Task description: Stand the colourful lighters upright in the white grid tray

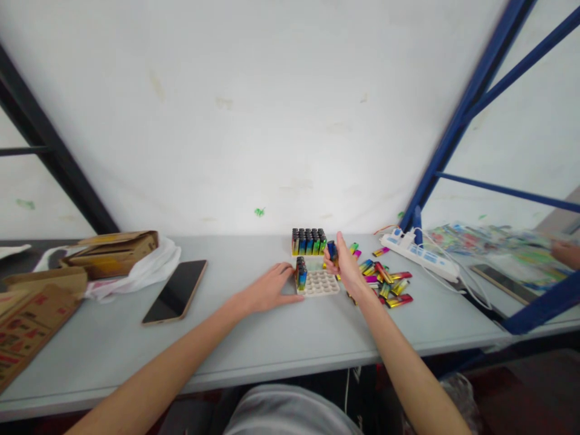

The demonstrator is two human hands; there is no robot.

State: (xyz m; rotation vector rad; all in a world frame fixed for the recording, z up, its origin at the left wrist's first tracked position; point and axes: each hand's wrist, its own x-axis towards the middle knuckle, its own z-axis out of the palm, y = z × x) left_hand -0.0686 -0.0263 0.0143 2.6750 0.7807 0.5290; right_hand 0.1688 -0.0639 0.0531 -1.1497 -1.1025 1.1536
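Observation:
My left hand (270,288) rests at the left side of a white tray with round holes (322,284), its fingers apart along the edge. A short column of blue-and-yellow lighters (301,275) stands upright in the tray's left end. My right hand (343,264) is raised over the tray's right side, its fingers closed around a dark blue lighter (332,249). Behind the tray stands a block of upright lighters (309,241) with black tops, in several rows. To the right lies a loose pile of colourful metallic lighters (385,281), partly hidden by my right hand and forearm.
A phone (176,291) lies to the left, near cardboard boxes (113,254) and a white plastic bag (158,263). On the right are a white power strip (421,254) with cables and a blue metal frame (446,151). Beyond it, another person's hand (565,252) shows.

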